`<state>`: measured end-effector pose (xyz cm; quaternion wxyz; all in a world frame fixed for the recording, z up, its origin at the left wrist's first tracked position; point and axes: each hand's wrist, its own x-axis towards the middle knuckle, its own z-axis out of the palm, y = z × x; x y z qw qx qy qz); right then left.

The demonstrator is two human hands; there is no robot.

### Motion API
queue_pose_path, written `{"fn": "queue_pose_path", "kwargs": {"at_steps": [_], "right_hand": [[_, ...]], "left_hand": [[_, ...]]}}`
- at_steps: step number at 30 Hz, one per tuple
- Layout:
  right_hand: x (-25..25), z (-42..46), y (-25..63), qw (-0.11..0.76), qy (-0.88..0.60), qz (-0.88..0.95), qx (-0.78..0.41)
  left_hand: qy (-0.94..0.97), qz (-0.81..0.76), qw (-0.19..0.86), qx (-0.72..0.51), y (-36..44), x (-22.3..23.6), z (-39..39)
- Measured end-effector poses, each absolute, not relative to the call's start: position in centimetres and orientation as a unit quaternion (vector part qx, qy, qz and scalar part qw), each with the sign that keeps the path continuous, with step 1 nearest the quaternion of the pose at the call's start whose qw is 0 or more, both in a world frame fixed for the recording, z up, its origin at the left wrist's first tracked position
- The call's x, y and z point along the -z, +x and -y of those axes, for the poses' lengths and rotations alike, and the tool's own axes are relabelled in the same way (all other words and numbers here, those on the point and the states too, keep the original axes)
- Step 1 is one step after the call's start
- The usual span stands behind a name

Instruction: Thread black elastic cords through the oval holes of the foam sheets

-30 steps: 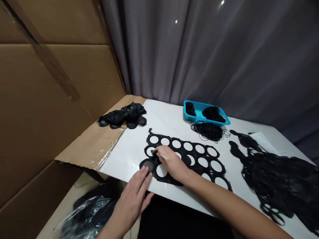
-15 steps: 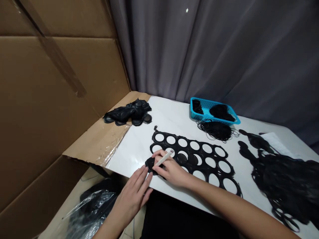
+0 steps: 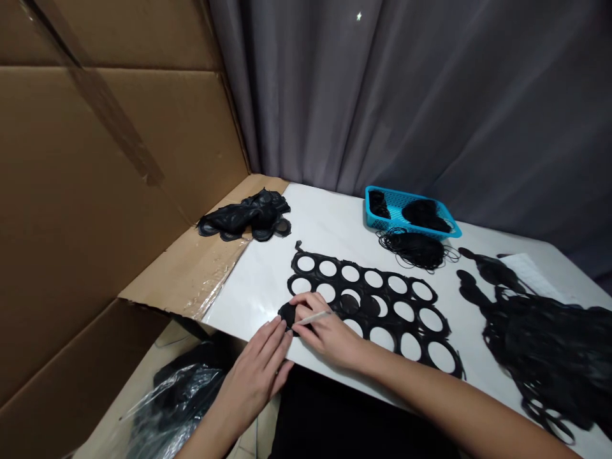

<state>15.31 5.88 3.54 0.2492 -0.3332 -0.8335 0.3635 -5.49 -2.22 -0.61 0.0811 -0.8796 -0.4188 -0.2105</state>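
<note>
- Black round piece (image 3: 288, 315) lies under your fingers at the lower left corner of the punched black sheet (image 3: 362, 275), on the white tabletop (image 3: 262, 268); you can't tell from this view whether it's loose or still joined to the sheet.
- Your left hand (image 3: 253, 376) is open, fingers spread, with the fingertips (image 3: 280, 326) at the piece's edge.
- Your right hand (image 3: 329, 335) is closed in a narrow pinch on a thin white stick (image 3: 315, 317), its tip pointing at the piece, with your fingers over the piece's right side.
- From your hands, the sheet stretches toward 2 to 3 o'clock, with rows of round holes.
- At 2 o'clock, a blue plastic basket (image 3: 370, 207) holds black bundles, and a tangle of black loops (image 3: 415, 250) lies against its front.
- At 3 o'clock, a big heap of black punched scrap (image 3: 540, 344) lies beside a white paper (image 3: 530, 271).
- At 11 o'clock, a black bunch of discs (image 3: 243, 217) sits on a cardboard flap (image 3: 215, 268).
- At 8 o'clock, below the table edge, is a plastic bag of black pieces (image 3: 176, 395).
</note>
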Motion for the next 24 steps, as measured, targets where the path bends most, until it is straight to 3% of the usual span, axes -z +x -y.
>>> {"fn": "queue_pose_path", "kwargs": {"at_steps": [12, 20, 24], "right_hand": [[-4.1, -5.9, 15.2, 0.249, -0.349, 0.819, -0.382], [-2.1, -5.2, 14.3, 0.231, -0.331, 0.886, -0.229], [-2.6, -8.6, 14.8, 0.310, -0.442, 0.785, -0.305]], "left_hand": [[-0.884, 0.408, 0.097, 0.206, -5.7, 0.8, 2.1], [-0.887, 0.393, 0.102, 0.221, -5.3, 0.1, 1.6], [-0.883, 0.398, 0.094, 0.230, -5.2, 0.1, 1.4]]}}
